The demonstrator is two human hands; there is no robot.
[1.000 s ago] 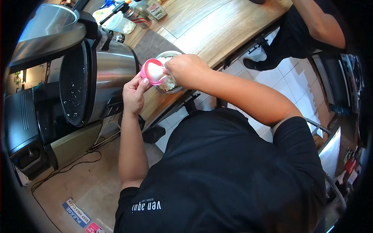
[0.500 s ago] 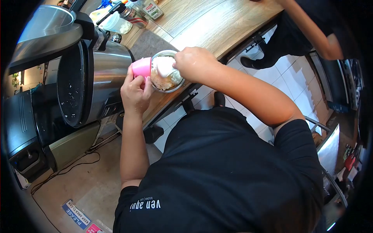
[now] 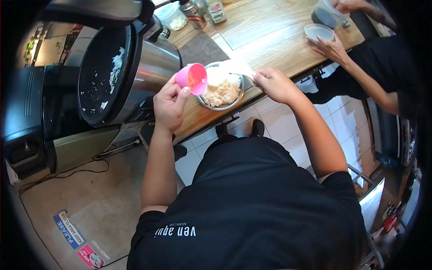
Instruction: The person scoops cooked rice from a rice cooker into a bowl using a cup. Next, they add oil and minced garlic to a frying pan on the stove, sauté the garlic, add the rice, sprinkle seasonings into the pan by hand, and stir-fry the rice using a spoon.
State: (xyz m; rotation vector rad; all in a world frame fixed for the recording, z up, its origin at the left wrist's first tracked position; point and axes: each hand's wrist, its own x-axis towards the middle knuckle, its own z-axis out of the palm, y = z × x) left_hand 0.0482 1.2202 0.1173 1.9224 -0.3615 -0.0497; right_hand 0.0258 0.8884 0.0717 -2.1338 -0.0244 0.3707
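Worktable (image 3: 270, 36): wood-grain top, pale brown.
Shirt (image 3: 252, 202), the wearer's: black cloth, white print "ven aqui", smaller line "kitchen | cafe", upside down in view.
Cooker (image 3: 157, 58): brushed steel side, dark round interior flecked with white grains.
Mat (image 3: 200, 48): dark grey, flat, beside the cooker.
Floor sign (image 3: 69, 228): blue and white, "PLEASE KEEP AREA CLEAN"; pink label (image 3: 90, 255) alongside, wording too small to read.
Bowl (image 3: 215, 107): round, shiny metal rim, near the table edge; filled with lumpy rice (image 3: 222, 92), white to light brown.
Tub (image 3: 318, 32): translucent plastic, in a second person's hand (image 3: 335, 48).
Left hand (image 3: 170, 105): fingers closed round a pink cup (image 3: 191, 78), tipped sideways at the bowl's left rim, white bits inside.
Right hand (image 3: 275, 84): gripping the handle of a white paddle (image 3: 236, 67), blade over the rice; contact cannot be told.
Canister (image 3: 193, 15): metal, printed, lettering unclear.
Jar (image 3: 216, 12): clear, label apparently "Parsley".
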